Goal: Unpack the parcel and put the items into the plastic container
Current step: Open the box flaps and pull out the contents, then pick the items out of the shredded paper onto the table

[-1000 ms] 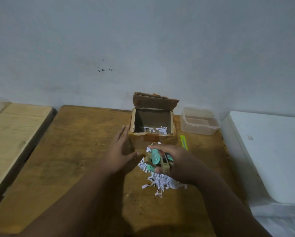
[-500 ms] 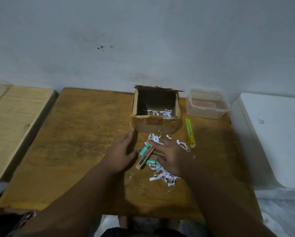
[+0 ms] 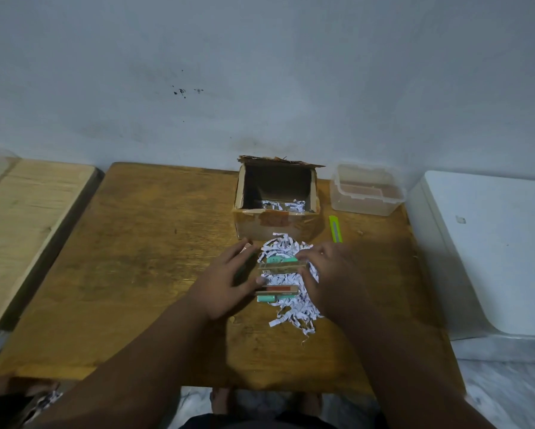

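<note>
The open cardboard parcel (image 3: 277, 224) stands at the back of the wooden table (image 3: 142, 261), a little shredded paper left inside. Right of it sits the clear plastic container (image 3: 366, 201), lidless and with nothing in it. In front of the parcel, a heap of white shredded paper (image 3: 294, 308) carries small teal and tan packs, one group (image 3: 280, 265) above another (image 3: 275, 293). My right hand (image 3: 334, 274) curls its fingers over the right ends of the packs. My left hand (image 3: 226, 283) lies spread, its thumb touching the lower group's left end.
A yellow-green utility knife (image 3: 335, 229) lies between the parcel and the container. A pale wooden board (image 3: 27, 218) borders the table on the left, a white surface (image 3: 492, 243) on the right. The wall runs close behind the parcel.
My right hand has lowered the packs from the air onto the shredded paper. They now lie level in two groups. My left hand has closed in on their left ends.
</note>
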